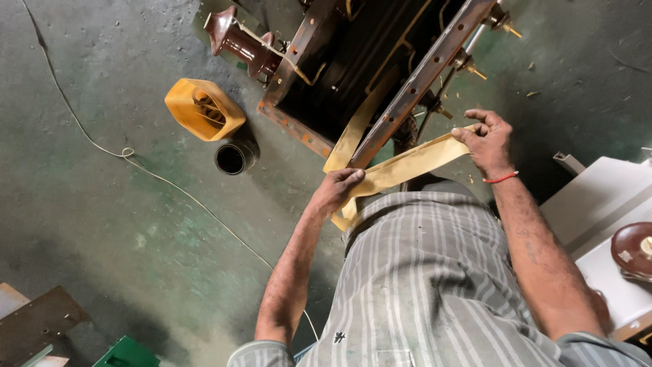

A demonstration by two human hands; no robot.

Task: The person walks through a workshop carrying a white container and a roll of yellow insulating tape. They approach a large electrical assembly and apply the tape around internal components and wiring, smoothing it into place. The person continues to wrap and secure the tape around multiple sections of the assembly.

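The left hand (337, 188) and right hand (487, 141) each pinch closed on a yellow strip (414, 162), stretched between them above the metal frame (407, 88). It looks light, thin and limp, probably tearable; a grip near each end suits it.

A strip of tape (407, 163) is stretching between the left hand (337, 189) and the right hand (485, 141), crossing in front of the metal tank frame (380, 61). Left of the frame, a spool (202, 109) and a tin (232, 158) are sitting on the floor (102, 217); an insulator (238, 42) is leaning against the frame's left corner.
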